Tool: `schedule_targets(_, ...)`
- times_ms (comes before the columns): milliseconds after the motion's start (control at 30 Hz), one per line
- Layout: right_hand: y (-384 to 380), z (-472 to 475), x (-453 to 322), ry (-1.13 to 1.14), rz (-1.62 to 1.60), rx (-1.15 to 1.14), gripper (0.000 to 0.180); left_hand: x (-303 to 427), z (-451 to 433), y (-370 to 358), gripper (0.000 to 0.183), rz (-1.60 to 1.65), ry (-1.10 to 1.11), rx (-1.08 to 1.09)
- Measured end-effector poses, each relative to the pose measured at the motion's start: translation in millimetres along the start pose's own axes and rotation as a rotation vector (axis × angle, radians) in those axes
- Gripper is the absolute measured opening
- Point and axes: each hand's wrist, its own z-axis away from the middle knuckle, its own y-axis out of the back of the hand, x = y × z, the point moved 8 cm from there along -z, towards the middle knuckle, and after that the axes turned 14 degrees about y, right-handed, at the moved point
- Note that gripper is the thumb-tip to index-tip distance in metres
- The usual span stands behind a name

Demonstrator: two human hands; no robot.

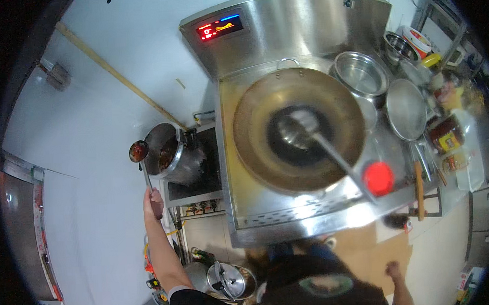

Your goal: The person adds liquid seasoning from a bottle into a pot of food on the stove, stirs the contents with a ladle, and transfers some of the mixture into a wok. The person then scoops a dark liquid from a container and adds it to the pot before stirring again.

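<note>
My left hand grips the handle of a metal ladle, whose bowl holds something dark red and glossy. The ladle bowl is beside the rim of a tall metal pot, which has dark contents inside. Low on the right, my right hand hangs beside my body with its fingers curled and no object visible in it. Before me, a large wok sits on the steel stove. Another ladle rests in the wok, its handle reaching over the front rim near a round red object.
Right of the wok stand a steel basin, a round strainer and a jar with a yellow label. A wooden handle crosses the counter edge. On the floor at left is a lidded pot. A lit display is on the backsplash.
</note>
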Motion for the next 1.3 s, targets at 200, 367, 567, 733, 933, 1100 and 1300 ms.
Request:
schedule_targets(200,51,-41,-61,0.070,-0.181,0.013,0.017,-77,112,-105,0.020,0.301,0.011,-0.337)
schedule_targets(367,83,-84,-178,0.523,-0.062,0.200,0.023,-165,172,-204,0.026,0.247,0.130,-0.400)
schedule_targets(567,-18,-78,-391,0.407,-1.128,-0.253,0.056,-196,200,-248,0.031,0.090,0.125,-0.435)
schedule_targets(733,-63,-98,-499,0.486,-1.178,-0.494,0.061,-238,198,-281,0.031,0.054,0.206,-0.365)
schedule_targets(933,-79,-191,-544,0.507,-1.026,-0.432,0.035,-276,188,-303,0.025,-0.118,0.196,-0.009)
schedule_targets(1100,-79,-324,-571,0.584,-0.813,-0.226,0.020,-338,191,-344,0.019,-0.072,0.111,0.328)
schedule_targets(1300,-111,-415,-653,0.981,-0.170,-0.067,0.023,-405,203,-408,0.017,0.007,-0.077,0.765)
